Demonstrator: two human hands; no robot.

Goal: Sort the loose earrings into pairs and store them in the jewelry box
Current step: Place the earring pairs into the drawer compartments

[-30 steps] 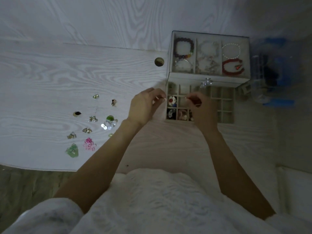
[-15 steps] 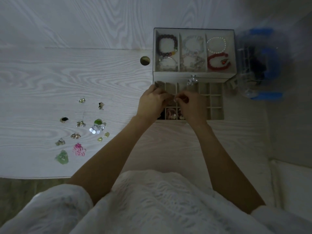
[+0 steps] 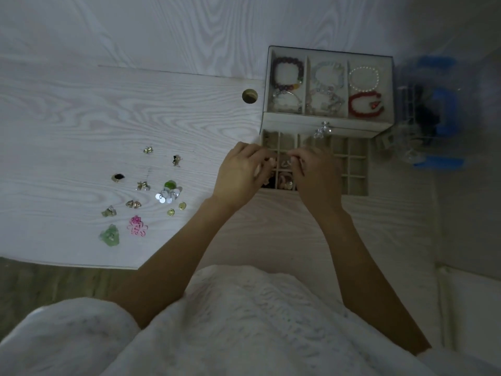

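Note:
The jewelry box (image 3: 320, 124) stands at the table's right, its top tray holding bracelets and its lower gridded drawer (image 3: 355, 169) pulled out toward me. My left hand (image 3: 240, 173) and my right hand (image 3: 315, 172) hover over the drawer's left compartments, fingertips pinched close together over a small pale piece I cannot make out. Loose earrings lie scattered on the table to the left: a pink one (image 3: 137, 226), a green glassy one (image 3: 109, 235), a silver sequin cluster with a green bead (image 3: 168, 193), several small gold ones (image 3: 132, 204).
A round cable hole (image 3: 249, 96) sits in the white wood table (image 3: 81, 104) left of the box. A blurry clear container with blue parts (image 3: 433, 115) stands to the box's right. The table's front edge (image 3: 67, 263) runs below the earrings; my white garment fills the bottom.
My hands drew together over the drawer's left cells, fingertips now nearly touching. The view shifted slightly; the loose earrings on the table stayed in place.

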